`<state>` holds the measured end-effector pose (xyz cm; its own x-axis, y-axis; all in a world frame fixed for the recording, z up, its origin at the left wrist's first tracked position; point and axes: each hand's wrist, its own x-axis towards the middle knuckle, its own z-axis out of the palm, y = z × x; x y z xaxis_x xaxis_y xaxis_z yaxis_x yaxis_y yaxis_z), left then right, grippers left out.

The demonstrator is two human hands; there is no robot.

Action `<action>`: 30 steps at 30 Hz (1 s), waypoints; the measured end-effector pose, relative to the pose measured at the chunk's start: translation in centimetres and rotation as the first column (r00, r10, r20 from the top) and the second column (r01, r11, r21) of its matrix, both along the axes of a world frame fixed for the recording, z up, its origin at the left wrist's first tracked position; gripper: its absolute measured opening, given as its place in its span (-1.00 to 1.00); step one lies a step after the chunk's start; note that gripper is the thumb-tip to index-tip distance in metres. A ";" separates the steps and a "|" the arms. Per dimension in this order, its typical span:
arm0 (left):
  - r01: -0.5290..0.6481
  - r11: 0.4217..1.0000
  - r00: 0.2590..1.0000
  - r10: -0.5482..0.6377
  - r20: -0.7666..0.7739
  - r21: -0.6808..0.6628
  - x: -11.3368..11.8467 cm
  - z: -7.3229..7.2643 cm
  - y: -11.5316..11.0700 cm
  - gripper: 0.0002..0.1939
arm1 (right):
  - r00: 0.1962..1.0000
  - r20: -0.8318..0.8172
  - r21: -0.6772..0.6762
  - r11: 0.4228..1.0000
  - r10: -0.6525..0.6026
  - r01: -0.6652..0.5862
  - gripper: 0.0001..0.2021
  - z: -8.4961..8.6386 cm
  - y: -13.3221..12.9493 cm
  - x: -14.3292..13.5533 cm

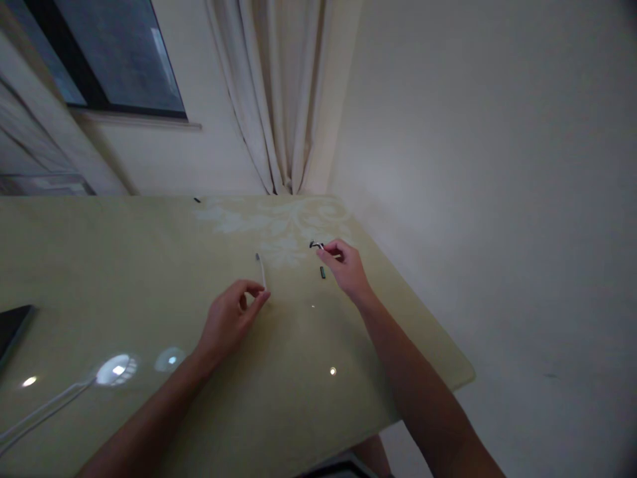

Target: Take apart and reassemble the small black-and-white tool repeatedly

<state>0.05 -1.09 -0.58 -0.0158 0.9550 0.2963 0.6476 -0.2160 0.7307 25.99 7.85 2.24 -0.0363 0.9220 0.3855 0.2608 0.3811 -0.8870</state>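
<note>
My left hand [239, 307] pinches the lower end of a slim white stick with a dark grey tip [261, 269], which stands up from the fingertips over the table. Its shape resembles a toothbrush, but the tip is too small to make out. Off to the right, my right hand [344, 264] is closed on a small razor-like piece [314, 244] with a dark head and a pale neck; the fingers cover the rest. Just below that hand lies a small dark rectangular piece with a greenish strip [322, 273], apart from the fingers.
The glossy pale table [279, 398] has its right edge beside my right forearm. Near the far edge lies a small black piece [197, 200]. A dark flat device [14, 328] and a white cable [47, 406] are at left. Curtains [279, 99] and a wall stand behind.
</note>
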 end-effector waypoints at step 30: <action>-0.012 0.996 1.000 0.014 -0.025 0.091 2.0 -0.1 -0.1 -0.60 | 0.983 0.060 -0.191 0.969 0.172 -0.158 -0.36 -2.9 0.5 -2.4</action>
